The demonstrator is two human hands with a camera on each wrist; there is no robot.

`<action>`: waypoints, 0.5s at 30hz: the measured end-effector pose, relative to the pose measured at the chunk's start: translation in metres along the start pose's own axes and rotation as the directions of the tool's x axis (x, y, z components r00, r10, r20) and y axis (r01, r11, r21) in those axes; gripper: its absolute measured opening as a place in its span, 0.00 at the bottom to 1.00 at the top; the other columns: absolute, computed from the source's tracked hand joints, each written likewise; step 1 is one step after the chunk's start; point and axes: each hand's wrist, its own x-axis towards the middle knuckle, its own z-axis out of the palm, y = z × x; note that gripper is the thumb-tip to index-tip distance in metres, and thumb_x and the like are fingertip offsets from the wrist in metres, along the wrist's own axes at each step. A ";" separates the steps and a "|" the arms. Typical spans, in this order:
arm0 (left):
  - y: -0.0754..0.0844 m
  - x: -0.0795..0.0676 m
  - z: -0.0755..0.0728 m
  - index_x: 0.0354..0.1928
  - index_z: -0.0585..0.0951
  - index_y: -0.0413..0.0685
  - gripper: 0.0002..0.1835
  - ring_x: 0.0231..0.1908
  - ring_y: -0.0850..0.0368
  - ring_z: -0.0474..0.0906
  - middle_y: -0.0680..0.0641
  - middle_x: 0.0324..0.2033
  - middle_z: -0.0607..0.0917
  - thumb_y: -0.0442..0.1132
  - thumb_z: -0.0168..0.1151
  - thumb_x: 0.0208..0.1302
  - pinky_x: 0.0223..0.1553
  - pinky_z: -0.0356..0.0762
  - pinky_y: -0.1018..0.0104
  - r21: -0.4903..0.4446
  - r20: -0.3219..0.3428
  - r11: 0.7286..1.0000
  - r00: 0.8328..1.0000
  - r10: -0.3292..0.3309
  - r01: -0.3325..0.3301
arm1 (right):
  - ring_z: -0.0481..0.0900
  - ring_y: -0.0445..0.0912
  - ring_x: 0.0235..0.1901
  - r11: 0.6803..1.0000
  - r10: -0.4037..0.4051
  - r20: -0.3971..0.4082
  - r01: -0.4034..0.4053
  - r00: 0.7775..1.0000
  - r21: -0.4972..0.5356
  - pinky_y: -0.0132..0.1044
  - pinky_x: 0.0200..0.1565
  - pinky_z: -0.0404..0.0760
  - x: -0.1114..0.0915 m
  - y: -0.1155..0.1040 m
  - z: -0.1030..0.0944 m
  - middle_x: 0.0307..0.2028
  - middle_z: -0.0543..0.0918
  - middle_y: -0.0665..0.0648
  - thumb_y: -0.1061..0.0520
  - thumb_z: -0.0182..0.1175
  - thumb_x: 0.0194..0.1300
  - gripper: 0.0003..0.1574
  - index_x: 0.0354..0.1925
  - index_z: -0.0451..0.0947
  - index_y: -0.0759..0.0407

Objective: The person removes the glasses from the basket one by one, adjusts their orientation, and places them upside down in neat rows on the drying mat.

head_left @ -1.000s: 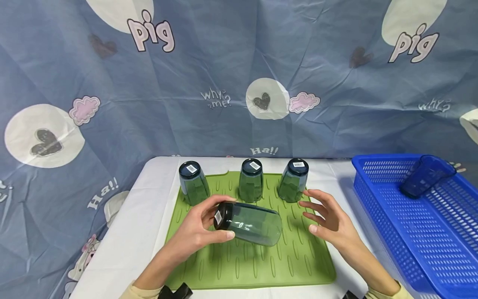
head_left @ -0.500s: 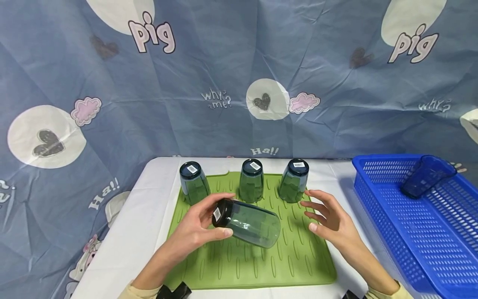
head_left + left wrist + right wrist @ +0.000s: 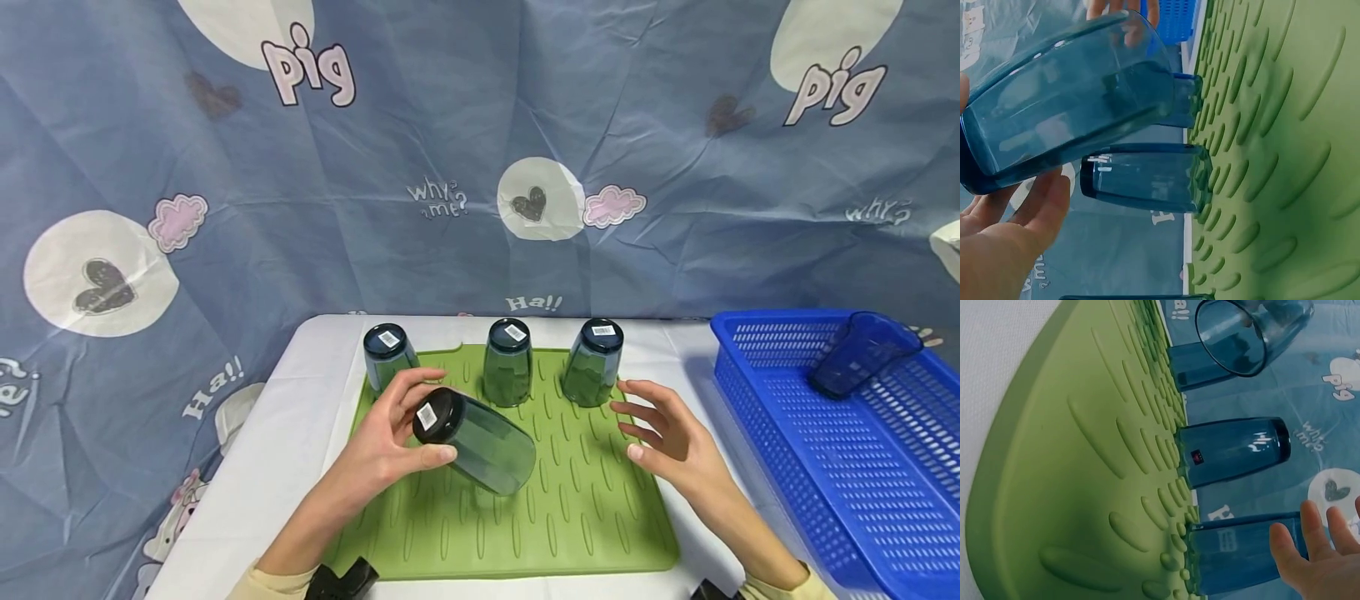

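Observation:
My left hand [image 3: 386, 442] grips a blue-green drinking glass [image 3: 491, 446] near its dark, labelled base. The glass is tilted above the green ribbed mat [image 3: 517, 542], its mouth pointing right and down. Three similar glasses stand upside down along the mat's back edge: a left glass [image 3: 386, 354], a middle glass [image 3: 507, 367] and a right glass [image 3: 592, 367]. My left hand partly hides the left one. Holding nothing, my right hand [image 3: 675, 442] hovers over the mat's right side with fingers spread, near the right glass. The held glass's mouth [image 3: 1232, 337] shows in the right wrist view.
A blue plastic basket [image 3: 795, 467] stands to the right, with another glass [image 3: 862, 354] leaning inside its far end. White cloth [image 3: 247, 467] covers the table under the mat. A blue printed curtain [image 3: 420, 250] hangs behind.
My left hand has moved slightly left and up with the glass, whose base now turns more toward the camera while its mouth dips. My right hand stays nearly still.

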 end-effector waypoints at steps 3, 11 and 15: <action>0.000 0.000 -0.001 0.66 0.64 0.43 0.40 0.58 0.48 0.74 0.40 0.58 0.76 0.28 0.73 0.51 0.61 0.68 0.69 0.021 -0.026 1.000 1.000 0.000 0.001 | 0.69 0.57 0.63 1.000 -0.002 0.002 0.002 1.000 -0.004 0.42 0.62 0.73 0.000 0.001 -0.001 0.67 0.64 0.67 0.79 0.54 0.60 0.41 0.70 0.55 0.72; 0.002 0.000 -0.001 0.60 0.74 0.46 0.37 0.55 0.52 0.77 0.50 0.52 0.83 0.32 0.79 0.45 0.60 0.69 0.64 0.170 -0.084 0.985 0.996 -0.004 0.018 | 0.70 0.56 0.63 1.000 -0.010 0.005 0.010 1.000 -0.012 0.42 0.61 0.73 0.001 0.001 -0.001 0.67 0.65 0.68 0.80 0.54 0.60 0.40 0.70 0.55 0.73; 0.004 0.000 0.000 0.57 0.77 0.55 0.33 0.51 0.53 0.78 0.53 0.49 0.83 0.37 0.80 0.45 0.59 0.70 0.54 0.256 -0.061 0.966 0.998 -0.002 0.018 | 0.69 0.56 0.64 1.000 -0.005 0.005 0.005 1.000 -0.017 0.41 0.62 0.73 0.000 0.001 -0.001 0.67 0.65 0.68 0.80 0.54 0.61 0.40 0.70 0.56 0.73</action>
